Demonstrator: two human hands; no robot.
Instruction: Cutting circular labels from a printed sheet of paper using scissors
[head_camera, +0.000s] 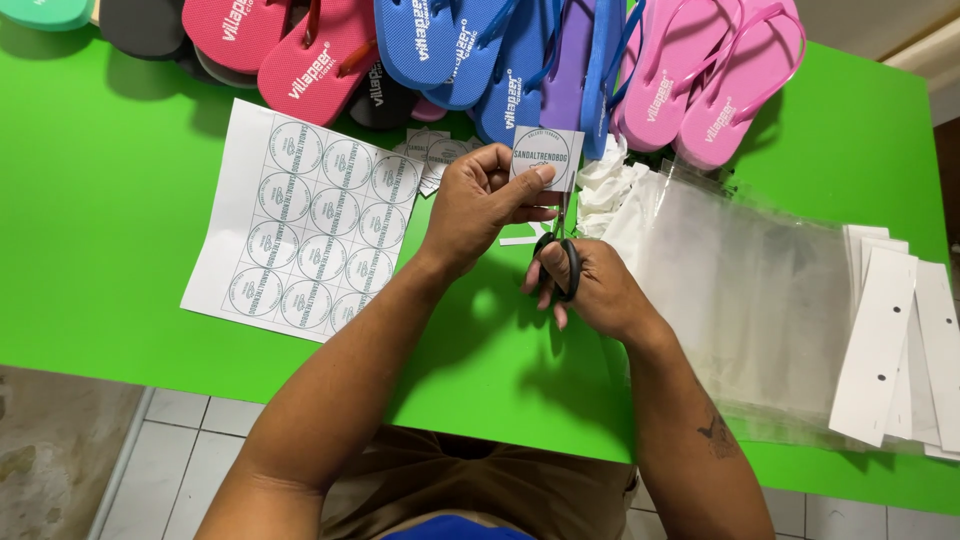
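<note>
Forearms over the green surface.
Left hand pinches a paper label; right hand grip closed around black scissors.

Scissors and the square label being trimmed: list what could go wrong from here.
1. The left hand pinches the small square label right above the scissors in the right hand; fingertips sit close to the blades and could get nicked.
2. The label is small, so a slip could cut into its printed circle.
3. The cut labels piled loosely beside the flip-flops could scatter.
</note>
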